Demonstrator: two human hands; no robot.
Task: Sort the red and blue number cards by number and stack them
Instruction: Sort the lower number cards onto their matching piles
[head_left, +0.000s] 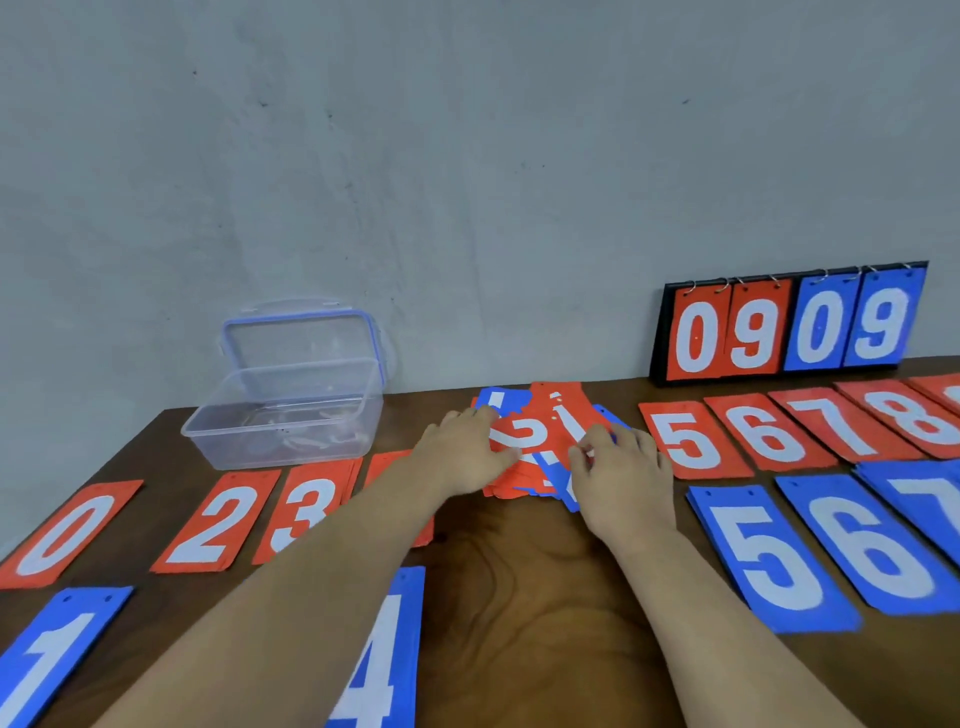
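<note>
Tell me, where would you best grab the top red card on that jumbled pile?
Probably its near edge, from the person's side. The top red card lies flat and askew on the jumbled pile, so that edge seems to jut past the cards beneath, letting a thumb slip under with fingers on top.

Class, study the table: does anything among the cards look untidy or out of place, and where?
Yes: the central pile, touched by the left hand and right hand. Its red and blue cards overlap at mixed angles, unlike the straight sorted rows beside it.
</note>
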